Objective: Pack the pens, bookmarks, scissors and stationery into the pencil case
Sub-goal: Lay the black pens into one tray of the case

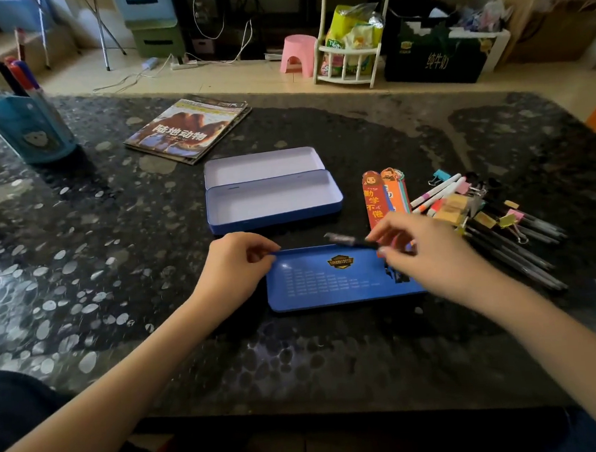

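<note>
With nothing inside, open pencil case (273, 201); black pen (348, 240) in right hand (421, 249).

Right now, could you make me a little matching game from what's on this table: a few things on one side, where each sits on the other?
Things:
1. magazine
2. open pencil case
3. bookmarks
4. blue pen holder

Places:
A. right of the case, beside the pens
B. far left of the table
C. table's middle, empty
D. behind the case

Pairs: 1-D, 2-C, 3-A, 4-B

Blue pencil case (273, 199), orange bookmarks (381, 198)
</note>
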